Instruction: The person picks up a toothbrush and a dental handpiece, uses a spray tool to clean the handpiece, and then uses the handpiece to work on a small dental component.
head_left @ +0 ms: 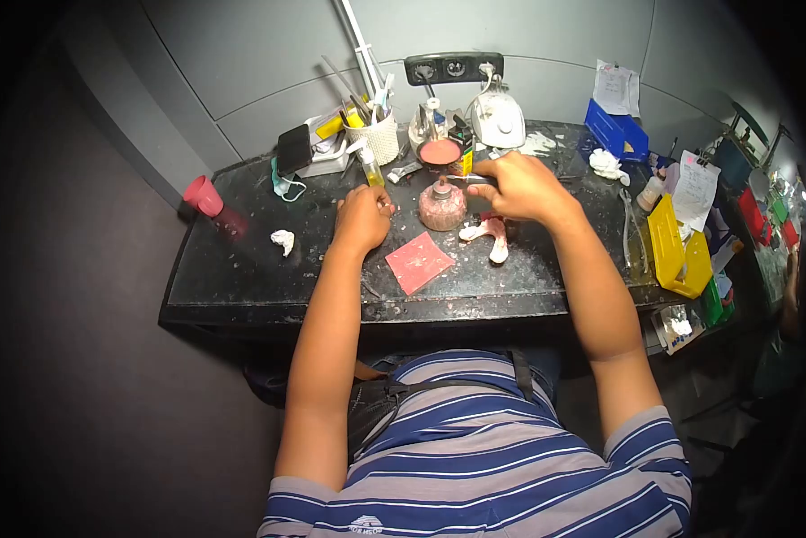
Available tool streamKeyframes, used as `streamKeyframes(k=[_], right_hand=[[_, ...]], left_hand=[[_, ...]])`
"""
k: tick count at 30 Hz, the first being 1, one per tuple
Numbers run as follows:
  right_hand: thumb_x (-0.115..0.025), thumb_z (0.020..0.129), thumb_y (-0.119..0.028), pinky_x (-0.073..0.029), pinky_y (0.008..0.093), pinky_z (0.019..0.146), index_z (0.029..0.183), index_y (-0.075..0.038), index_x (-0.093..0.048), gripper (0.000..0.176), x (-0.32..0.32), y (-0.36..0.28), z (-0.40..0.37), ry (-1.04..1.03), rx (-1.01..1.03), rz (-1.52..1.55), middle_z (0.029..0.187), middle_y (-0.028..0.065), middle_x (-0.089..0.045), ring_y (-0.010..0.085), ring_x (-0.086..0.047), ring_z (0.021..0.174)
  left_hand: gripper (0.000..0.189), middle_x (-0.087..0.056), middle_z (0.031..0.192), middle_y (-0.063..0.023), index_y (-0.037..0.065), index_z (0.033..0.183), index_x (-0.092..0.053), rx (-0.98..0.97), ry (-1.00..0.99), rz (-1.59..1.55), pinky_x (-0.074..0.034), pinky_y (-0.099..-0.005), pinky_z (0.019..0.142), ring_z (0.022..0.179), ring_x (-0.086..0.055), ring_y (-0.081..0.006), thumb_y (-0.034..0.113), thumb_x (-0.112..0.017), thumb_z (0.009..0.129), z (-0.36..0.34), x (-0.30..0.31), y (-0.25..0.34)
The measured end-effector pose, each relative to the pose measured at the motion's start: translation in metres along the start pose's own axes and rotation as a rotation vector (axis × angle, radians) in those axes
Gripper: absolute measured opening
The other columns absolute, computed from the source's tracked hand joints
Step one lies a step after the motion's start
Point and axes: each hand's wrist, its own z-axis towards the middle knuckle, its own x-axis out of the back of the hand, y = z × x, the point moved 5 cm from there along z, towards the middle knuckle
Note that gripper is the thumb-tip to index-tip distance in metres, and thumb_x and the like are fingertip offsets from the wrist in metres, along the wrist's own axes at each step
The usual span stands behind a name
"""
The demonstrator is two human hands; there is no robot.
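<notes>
My right hand (524, 188) is closed around the dark handle of a wax knife (461, 177). Its thin metal end lies at the wick of a glass spirit burner (443, 211) with pinkish contents; I cannot make out a flame. On the bench left of the burner rests my left hand (363, 218), fingers curled, and whatever they may hold is hidden. A square pink wax sheet (420, 264) lies in front of the burner. Below my right hand is a curved white piece (488, 238) with some red at its upper edge.
Behind the burner stand a pink-filled bowl (440, 152), a small spray bottle (370, 167), a tool holder (378, 136) and a white device (496, 120). A pink cup (204, 195) and a phone (294, 148) are left. Blue (616, 133) and yellow bins (676, 247) line the right.
</notes>
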Motion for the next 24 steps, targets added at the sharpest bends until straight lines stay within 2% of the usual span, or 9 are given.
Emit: streamKeyframes(k=[3, 6, 8, 9, 11, 15, 18, 20, 24], right_hand=[[-0.077, 0.092, -0.035, -0.055, 0.0482, 0.084, 0.109, -0.007, -0.078, 0.033, 0.007, 0.019, -0.004, 0.016, 0.001, 0.115, 0.092, 0.0249, -0.074, 0.0373, -0.074, 0.094], [-0.076, 0.093, -0.028, -0.053, 0.0413, 0.075, 0.104, -0.001, -0.077, 0.030, 0.007, 0.028, -0.006, -0.156, 0.153, 0.258, 0.086, 0.0174, -0.075, 0.0259, -0.070, 0.079], [-0.075, 0.094, -0.029, -0.053, 0.0403, 0.073, 0.103, -0.001, -0.077, 0.030, 0.009, 0.024, -0.009, -0.180, 0.173, 0.304, 0.085, 0.0170, -0.075, 0.0246, -0.069, 0.077], [-0.075, 0.094, -0.030, -0.052, 0.0393, 0.072, 0.102, -0.001, -0.077, 0.030, 0.009, 0.022, -0.010, -0.202, 0.194, 0.343, 0.084, 0.0165, -0.075, 0.0233, -0.068, 0.075], [-0.074, 0.095, -0.031, -0.051, 0.0393, 0.068, 0.099, -0.001, -0.078, 0.031, 0.009, 0.018, -0.011, -0.190, 0.209, 0.327, 0.081, 0.0165, -0.074, 0.0228, -0.066, 0.071], [-0.073, 0.095, -0.032, -0.049, 0.0392, 0.062, 0.100, 0.000, -0.078, 0.032, 0.014, 0.013, -0.012, -0.110, 0.202, 0.359, 0.074, 0.0154, -0.071, 0.0202, -0.060, 0.064], [-0.072, 0.094, -0.036, -0.050, 0.0378, 0.063, 0.097, 0.001, -0.078, 0.038, 0.015, 0.016, -0.013, -0.117, 0.163, 0.412, 0.070, 0.0154, -0.069, 0.0198, -0.059, 0.061], [-0.073, 0.094, -0.036, -0.049, 0.0377, 0.063, 0.097, 0.002, -0.078, 0.038, 0.016, 0.017, -0.012, -0.121, 0.160, 0.395, 0.070, 0.0154, -0.069, 0.0196, -0.059, 0.061], [-0.073, 0.094, -0.036, -0.050, 0.0376, 0.063, 0.096, 0.002, -0.078, 0.038, 0.018, 0.017, -0.013, -0.118, 0.160, 0.411, 0.070, 0.0145, -0.070, 0.0192, -0.060, 0.062]], left_hand=[[0.013, -0.068, 0.090, -0.0105, 0.006, 0.091, -0.073, 0.007, -0.003, -0.013, -0.049, -0.0496, 0.091, 0.091, -0.068, -0.0309, 0.016, -0.081, 0.086, 0.000, -0.001, -0.001], [0.013, -0.067, 0.090, -0.0110, 0.006, 0.091, -0.073, -0.003, 0.014, -0.003, -0.050, -0.0470, 0.088, 0.089, -0.068, -0.0307, 0.015, -0.080, 0.086, 0.001, -0.001, -0.002], [0.011, -0.069, 0.104, -0.0129, 0.008, 0.093, -0.071, 0.056, -0.088, -0.052, -0.045, -0.0553, 0.099, 0.108, -0.065, -0.0360, 0.017, -0.077, 0.090, 0.003, -0.004, -0.004], [0.011, -0.069, 0.104, -0.0129, 0.008, 0.093, -0.071, 0.056, -0.093, -0.051, -0.045, -0.0553, 0.099, 0.108, -0.065, -0.0360, 0.017, -0.077, 0.090, 0.003, -0.004, -0.003], [0.010, -0.067, 0.088, -0.0135, 0.003, 0.091, -0.073, -0.022, 0.008, -0.030, -0.052, -0.0425, 0.081, 0.085, -0.068, -0.0312, 0.011, -0.079, 0.087, 0.001, 0.001, 0.002], [0.010, -0.067, 0.088, -0.0146, 0.002, 0.091, -0.073, -0.027, 0.005, -0.036, -0.052, -0.0429, 0.081, 0.085, -0.068, -0.0318, 0.010, -0.078, 0.086, 0.000, 0.003, 0.004], [0.010, -0.068, 0.088, -0.0152, 0.002, 0.091, -0.073, -0.024, -0.003, -0.036, -0.053, -0.0429, 0.081, 0.085, -0.069, -0.0322, 0.009, -0.077, 0.086, 0.002, 0.002, 0.003], [0.009, -0.069, 0.096, -0.0126, 0.007, 0.089, -0.072, 0.038, -0.063, -0.067, -0.047, -0.0529, 0.094, 0.100, -0.067, -0.0360, 0.015, -0.076, 0.089, 0.003, -0.002, -0.002], [0.008, -0.069, 0.097, -0.0131, 0.006, 0.090, -0.073, 0.041, -0.067, -0.072, -0.047, -0.0523, 0.094, 0.101, -0.067, -0.0363, 0.014, -0.075, 0.089, 0.002, -0.001, 0.000]])
